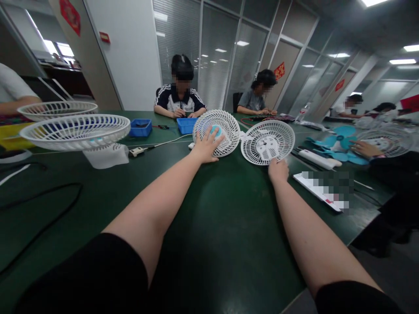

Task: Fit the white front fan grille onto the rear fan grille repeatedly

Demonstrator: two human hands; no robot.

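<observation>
- Left hand [207,146]: fingers spread on blue-centred grille [230,129], upper centre of frame.
- Right hand [279,171]: fingers closed on lower rim of second grille [269,144], right of centre.

The room is lit by white ceiling lights [402,62], mirrored as glare in the glass wall [218,69]. The table [212,209] is left dim, darkest toward its near edge. The fan covers [267,146] are rendered fairly clearly; edges are stretched and tilted, the far right is softened, and patches are masked by pixel blocks.
</observation>
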